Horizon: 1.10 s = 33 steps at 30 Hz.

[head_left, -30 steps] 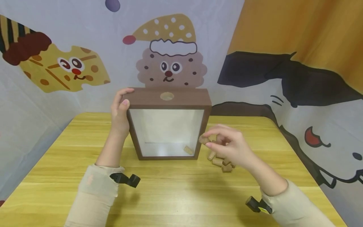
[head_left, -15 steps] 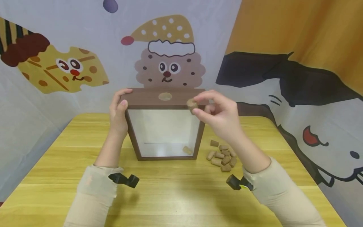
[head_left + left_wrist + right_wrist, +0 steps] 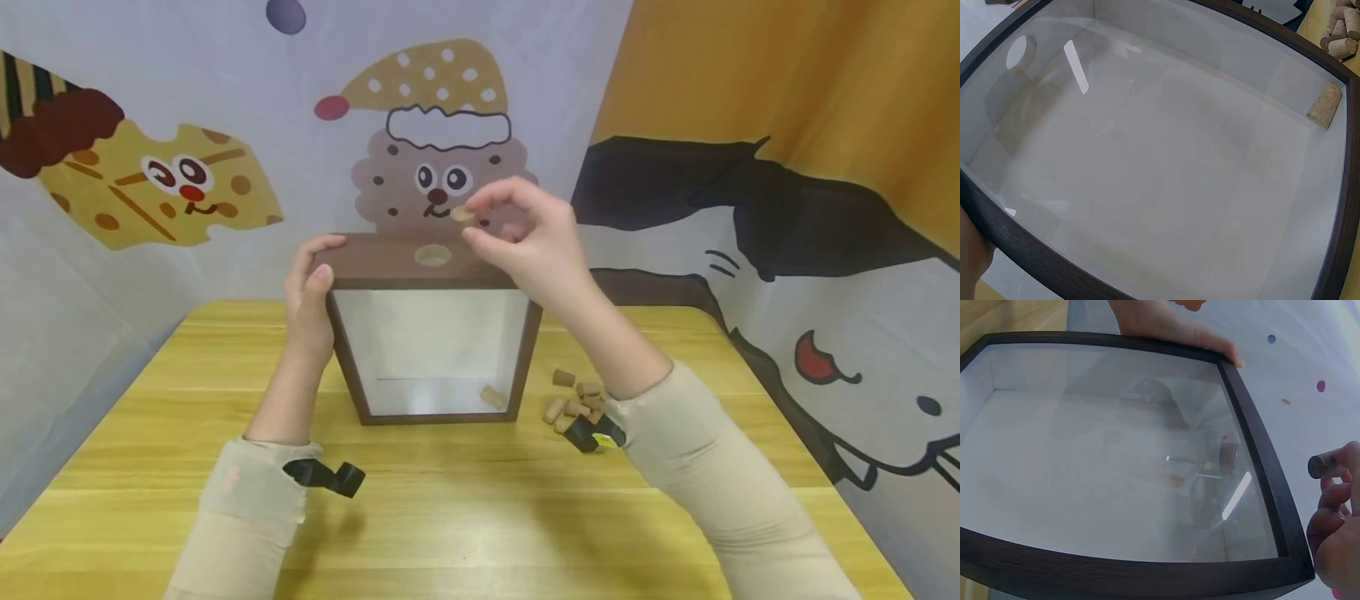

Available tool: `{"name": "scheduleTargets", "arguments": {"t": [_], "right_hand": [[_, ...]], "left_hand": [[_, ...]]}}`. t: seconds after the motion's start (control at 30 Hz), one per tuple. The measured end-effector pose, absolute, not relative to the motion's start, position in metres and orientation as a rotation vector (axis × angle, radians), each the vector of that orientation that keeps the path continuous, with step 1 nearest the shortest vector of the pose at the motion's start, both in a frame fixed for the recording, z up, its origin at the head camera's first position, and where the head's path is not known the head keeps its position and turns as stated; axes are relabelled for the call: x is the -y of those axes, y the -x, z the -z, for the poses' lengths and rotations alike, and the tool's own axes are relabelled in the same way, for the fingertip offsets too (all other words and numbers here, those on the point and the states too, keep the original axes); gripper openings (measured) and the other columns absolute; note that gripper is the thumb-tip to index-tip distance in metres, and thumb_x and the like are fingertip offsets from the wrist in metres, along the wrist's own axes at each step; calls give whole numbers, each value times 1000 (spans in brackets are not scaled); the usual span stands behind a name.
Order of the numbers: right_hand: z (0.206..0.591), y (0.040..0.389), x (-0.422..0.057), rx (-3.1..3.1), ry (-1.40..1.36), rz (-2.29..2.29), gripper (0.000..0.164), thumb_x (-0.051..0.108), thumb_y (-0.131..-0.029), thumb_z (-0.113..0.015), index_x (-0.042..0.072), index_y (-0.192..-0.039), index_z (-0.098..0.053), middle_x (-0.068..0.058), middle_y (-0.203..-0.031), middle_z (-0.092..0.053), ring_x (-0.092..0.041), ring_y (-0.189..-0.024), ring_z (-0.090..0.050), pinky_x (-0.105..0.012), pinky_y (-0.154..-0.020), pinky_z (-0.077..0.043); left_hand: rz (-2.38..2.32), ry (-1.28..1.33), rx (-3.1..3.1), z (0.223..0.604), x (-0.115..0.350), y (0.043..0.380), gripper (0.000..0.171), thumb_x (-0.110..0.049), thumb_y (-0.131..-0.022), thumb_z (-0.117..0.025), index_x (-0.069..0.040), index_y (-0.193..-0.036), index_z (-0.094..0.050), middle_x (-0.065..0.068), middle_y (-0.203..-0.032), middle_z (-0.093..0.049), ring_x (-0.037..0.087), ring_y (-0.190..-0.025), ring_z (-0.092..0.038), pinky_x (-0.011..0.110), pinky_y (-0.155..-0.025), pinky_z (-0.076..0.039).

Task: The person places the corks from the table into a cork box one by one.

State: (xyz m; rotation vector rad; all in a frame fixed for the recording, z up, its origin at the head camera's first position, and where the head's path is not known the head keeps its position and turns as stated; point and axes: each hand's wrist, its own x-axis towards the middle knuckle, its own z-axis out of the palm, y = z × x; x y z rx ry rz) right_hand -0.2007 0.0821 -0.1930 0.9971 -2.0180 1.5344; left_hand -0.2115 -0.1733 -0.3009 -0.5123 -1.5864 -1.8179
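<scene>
A dark brown wooden box frame [image 3: 528, 358] with a clear front and a round hole [image 3: 432, 255] in its top stands upright on the table. My left hand [image 3: 307, 292] grips its upper left corner, thumb toward the front and fingers over the top. Between thumb and fingertips my right hand [image 3: 536, 237] pinches a wine cork [image 3: 463, 218], held above the box top just right of the hole. In the right wrist view that cork [image 3: 1325, 466] points beyond the frame's edge. One loose cork [image 3: 1325, 106] lies inside the box, in its lower right corner.
Several corks [image 3: 576, 407] lie in a loose pile on the wooden table [image 3: 450, 517] to the right of the box, partly hidden by the right wrist camera [image 3: 585, 433]. Behind the table hangs a cloth [image 3: 315, 183] with cartoon prints.
My right hand has carried the pinched cork from beside the box's right side up and leftward to above its top. The left hand has kept its grip on the corner.
</scene>
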Motion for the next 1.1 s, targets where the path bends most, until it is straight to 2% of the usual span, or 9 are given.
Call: {"name": "scheduleTargets", "arguments": {"t": [0.23, 0.37, 0.5, 0.63, 0.83, 1.1], "right_hand": [[185, 214, -71, 2206, -938, -1492, 19, 5, -82, -72, 6, -100, -66, 1, -97, -66, -20, -49, -44, -27, -49, -38], [184, 220, -66, 2290, -930, -1500, 18, 7, -82, -73, 6, -99, -66, 0, -96, -66, -20, -60, -56, -29, -58, -45], [185, 223, -62, 2348, -922, -1506, 17, 7, -82, -73, 7, -98, -67, 1, -93, -67, -20, -68, -61, -30, -59, -47], [186, 223, -61, 2412, -919, -1452, 15, 10, -83, -73, 9, -96, -67, 3, -92, -66, -18, -65, -61, -30, -55, -46], [187, 222, -58, 2461, -938, -1337, 12, 12, -84, -73, 10, -93, -67, 5, -90, -66, -13, -66, -62, -29, -61, -50], [188, 218, -63, 2443, -919, -1293, 10, 16, -85, -72, 11, -92, -67, 6, -93, -65, -13, -70, -59, -28, -63, -48]], "left_hand": [[1809, 518, 1584, 300, 173, 212, 47, -50, -82, -59, -17, -115, -66, 11, -128, -54, 28, -125, -36, 41, -104, -11], [1817, 517, 1588, 300, 172, 211, 47, -51, -82, -59, -17, -114, -66, 7, -127, -54, 26, -127, -34, 41, -105, -9], [1830, 515, 1593, 298, 172, 210, 47, -51, -82, -59, -17, -114, -65, 6, -128, -53, 25, -128, -33, 40, -106, -7], [1832, 511, 1597, 298, 172, 208, 44, -47, -82, -58, -18, -114, -65, 6, -128, -53, 25, -128, -32, 40, -105, -7], [1828, 502, 1609, 299, 174, 207, 44, -48, -82, -58, -18, -114, -65, 8, -130, -51, 24, -128, -32, 40, -105, -7], [1833, 516, 1597, 299, 172, 207, 46, -48, -83, -58, -16, -115, -65, 8, -130, -51, 26, -126, -34, 40, -104, -11]]}}
